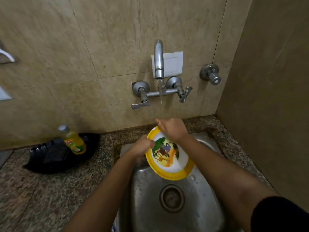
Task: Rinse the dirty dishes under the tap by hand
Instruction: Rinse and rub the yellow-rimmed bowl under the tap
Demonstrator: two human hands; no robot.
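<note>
Over sink [194, 213], left hand [142, 147] gripping plate [168, 162], right hand [173, 129] on rim

Both forearms [103, 190] are bare; a black sleeve [282, 215] covers the right upper arm.

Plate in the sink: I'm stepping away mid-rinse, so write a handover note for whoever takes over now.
Left hand grips the yellow-rimmed plate at its left rim.
Right hand rests on its upper rim, under the stream; grip hidden.
Plate is held tilted over the steel sink; tap is running.
Dish soap bottle stands on the black tray, left of the sink.
Done: water on, rinse under way.
Left: finish rinsing, set it aside.
</note>
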